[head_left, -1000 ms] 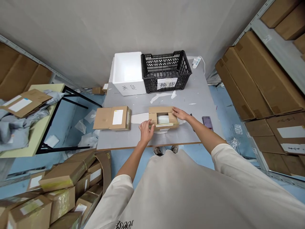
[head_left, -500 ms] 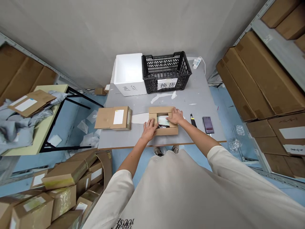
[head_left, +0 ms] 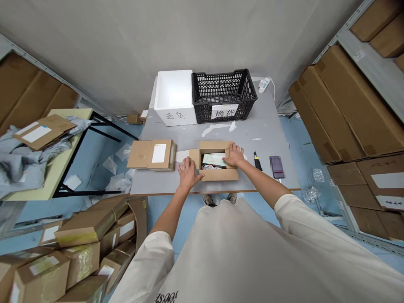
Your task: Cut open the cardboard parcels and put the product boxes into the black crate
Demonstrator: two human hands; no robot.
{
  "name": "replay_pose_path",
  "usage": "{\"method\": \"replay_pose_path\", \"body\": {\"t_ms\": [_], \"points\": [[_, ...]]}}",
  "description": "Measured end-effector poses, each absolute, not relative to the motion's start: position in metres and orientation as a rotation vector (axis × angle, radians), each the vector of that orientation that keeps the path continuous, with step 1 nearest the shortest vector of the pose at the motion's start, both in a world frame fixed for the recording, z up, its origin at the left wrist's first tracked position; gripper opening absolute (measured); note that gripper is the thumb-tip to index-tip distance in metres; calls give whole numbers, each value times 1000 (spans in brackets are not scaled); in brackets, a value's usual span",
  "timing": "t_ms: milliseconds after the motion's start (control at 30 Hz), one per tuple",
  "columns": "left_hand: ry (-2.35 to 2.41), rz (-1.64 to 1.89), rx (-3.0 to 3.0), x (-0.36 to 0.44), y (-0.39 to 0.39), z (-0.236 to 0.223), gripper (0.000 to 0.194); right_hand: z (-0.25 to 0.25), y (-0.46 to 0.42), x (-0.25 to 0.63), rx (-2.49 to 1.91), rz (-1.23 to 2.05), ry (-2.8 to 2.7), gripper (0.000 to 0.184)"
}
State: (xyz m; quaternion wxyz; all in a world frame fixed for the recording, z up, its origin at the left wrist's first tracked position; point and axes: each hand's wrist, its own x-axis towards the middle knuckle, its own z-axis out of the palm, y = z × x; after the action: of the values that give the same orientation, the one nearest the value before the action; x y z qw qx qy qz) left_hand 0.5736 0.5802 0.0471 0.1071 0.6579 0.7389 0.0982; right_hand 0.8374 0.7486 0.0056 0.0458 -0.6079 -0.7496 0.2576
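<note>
An opened cardboard box [head_left: 217,174] stands near the front edge of the grey table, its flaps folded outward. Inside it lie a pale green flat box [head_left: 213,159] and some white and red items too small to name. My left hand [head_left: 188,173] is open, fingers spread over the left flap, with its thumb towards the near corner. At the right end, my right hand [head_left: 235,155] grips the box at its side flap, thumb reaching over the inside. A second cardboard box [head_left: 135,155] with a white label lies to the left.
Behind stand a white foam box [head_left: 175,115] and a black plastic crate [head_left: 202,111]. A utility knife [head_left: 257,161] and a phone [head_left: 277,166] lie to the right, a power strip [head_left: 264,84] farther back. Cartons [head_left: 85,227] are piled lower left; a side table [head_left: 47,185] holds parcels.
My left hand has moved left, off the box opening, and the left flap now lies folded outward. More of the contents shows. My right hand stays at the right end.
</note>
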Motion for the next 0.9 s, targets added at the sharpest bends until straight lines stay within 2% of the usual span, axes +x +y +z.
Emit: {"method": "replay_pose_path", "body": {"t_ms": [100,267,367,600,667,833,900], "points": [[1957,176,1986,565,604,44,90,8,750,839,-1865,810,-2319,107],[1741,-52,2025,558,652,43,132,19,753,844,-1887,923,-2312,104],[1659,-172,2061,559,671,42,142,28,754,851,-1877,978,-2314,98],[1605,-132,2077,551,674,41,147,36,754,898,-1667,1081,-2130,74],[1594,-108,2068,549,672,41,147,31,751,916,-1661,1011,-2057,74],[1605,-83,2070,547,668,40,148,12,739,941,-1877,985,-1870,89],[1607,-94,2070,547,668,39,147,7,735,939,-1930,973,-1840,87]]}}
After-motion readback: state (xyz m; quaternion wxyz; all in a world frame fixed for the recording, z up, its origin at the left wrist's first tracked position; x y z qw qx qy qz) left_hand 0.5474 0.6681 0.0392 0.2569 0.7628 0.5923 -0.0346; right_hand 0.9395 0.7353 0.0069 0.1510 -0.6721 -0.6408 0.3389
